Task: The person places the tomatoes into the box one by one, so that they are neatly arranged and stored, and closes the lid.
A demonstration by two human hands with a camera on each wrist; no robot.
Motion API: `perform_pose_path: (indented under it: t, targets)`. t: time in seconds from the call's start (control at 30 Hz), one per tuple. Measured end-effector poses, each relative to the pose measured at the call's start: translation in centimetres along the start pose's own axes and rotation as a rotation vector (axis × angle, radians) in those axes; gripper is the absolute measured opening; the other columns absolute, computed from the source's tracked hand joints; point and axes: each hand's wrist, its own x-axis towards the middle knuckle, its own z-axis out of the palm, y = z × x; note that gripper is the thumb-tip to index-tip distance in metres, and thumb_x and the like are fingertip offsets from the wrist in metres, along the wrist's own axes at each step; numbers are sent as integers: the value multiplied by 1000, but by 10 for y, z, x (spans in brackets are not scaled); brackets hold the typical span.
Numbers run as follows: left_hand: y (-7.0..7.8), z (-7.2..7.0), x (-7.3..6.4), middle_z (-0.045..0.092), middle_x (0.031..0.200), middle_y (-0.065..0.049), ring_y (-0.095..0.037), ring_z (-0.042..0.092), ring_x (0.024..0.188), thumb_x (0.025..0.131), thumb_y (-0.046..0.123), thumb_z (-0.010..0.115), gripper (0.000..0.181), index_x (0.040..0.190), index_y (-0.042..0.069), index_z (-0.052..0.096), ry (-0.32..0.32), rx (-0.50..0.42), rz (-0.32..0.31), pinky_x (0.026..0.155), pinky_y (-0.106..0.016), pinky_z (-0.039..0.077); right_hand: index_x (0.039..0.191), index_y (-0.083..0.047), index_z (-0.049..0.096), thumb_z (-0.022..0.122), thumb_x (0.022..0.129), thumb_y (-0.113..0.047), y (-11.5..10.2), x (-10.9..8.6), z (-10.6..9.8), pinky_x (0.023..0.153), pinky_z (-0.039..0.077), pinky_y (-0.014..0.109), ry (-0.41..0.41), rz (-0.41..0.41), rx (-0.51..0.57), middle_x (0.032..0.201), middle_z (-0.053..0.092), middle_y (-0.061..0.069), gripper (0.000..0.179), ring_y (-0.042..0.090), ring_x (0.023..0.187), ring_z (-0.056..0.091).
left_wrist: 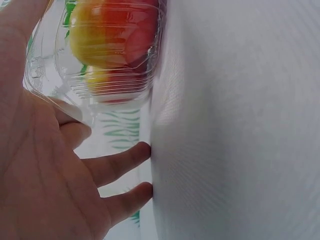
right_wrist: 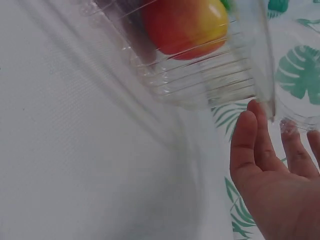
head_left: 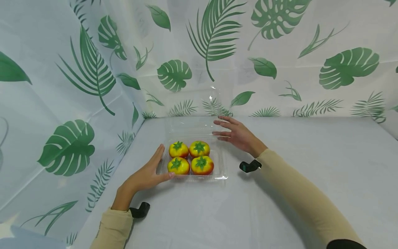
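Observation:
A clear plastic clamshell box (head_left: 220,169) stands on the table with its see-through lid (head_left: 192,126) raised at the back. Several yellow-and-red fruits (head_left: 202,165) with green leafy tops, like persimmons, sit in its base in two rows. My left hand (head_left: 147,176) rests against the box's left side, thumb at the front rim and fingers extended; the left wrist view shows the fingers spread. Beside the back right of the box, my right hand (head_left: 237,135) has its fingers spread near the lid. Whether they touch the clear plastic I cannot tell.
A white cloth (head_left: 298,155) covers the table. Behind and to the left hangs a pale curtain (head_left: 280,20) with green leaf prints, close behind the raised lid. A black strap piece (head_left: 250,166) sits on the right wrist, another (head_left: 140,210) on the left.

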Motion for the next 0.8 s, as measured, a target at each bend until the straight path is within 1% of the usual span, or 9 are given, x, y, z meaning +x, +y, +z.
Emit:
perform_pose_path:
  t: [0.1,0.2,0.33,0.4,0.57,0.67,0.8]
  targets:
    - [0,0,0,-8,179,-13,-38,5,163,96,61,70,120,172,6,-5,0,1,3,127,-60,13,167,-13,33,44,118,-27,-3,-4,0,121,39,53,-37,-33,-11,169,38,13,52,45,147,46]
    - [1,0,0,-9,179,-13,-37,4,163,97,60,70,120,171,6,-5,-3,3,6,127,-60,12,165,-11,34,43,118,-30,-7,-7,2,122,35,55,-70,-51,-26,170,37,13,52,44,149,44]
    - [1,0,0,-9,179,-14,-38,4,163,97,60,70,119,171,6,-5,-1,5,12,127,-60,12,169,-12,28,42,117,-35,-9,-11,5,125,29,59,-97,-58,-47,172,31,12,59,43,153,38]
    - [1,0,0,-9,179,-14,-38,5,163,97,59,70,119,171,5,-5,0,-3,18,127,-60,13,171,-13,25,42,117,-39,-8,-14,6,125,27,59,-100,-53,-52,174,26,12,62,42,155,35]
    - [0,2,0,-9,179,-13,-38,5,163,97,59,70,118,171,5,-5,-3,-20,25,127,-59,13,173,-14,19,36,116,-49,-6,-24,7,126,23,60,-96,-42,-79,178,16,13,68,43,158,25]
    - [0,2,1,-8,179,-13,-39,9,163,97,60,70,118,172,7,-5,0,-23,17,127,-60,14,173,-14,17,33,116,-51,-6,-28,8,126,22,61,-94,-50,-103,178,14,15,70,44,159,22]
    - [1,0,-1,-5,179,-12,-43,20,160,96,61,71,118,172,8,-3,5,-30,0,126,-62,18,172,-11,16,37,115,-53,-6,-33,11,126,23,61,-85,-49,-145,177,16,17,73,43,159,21]
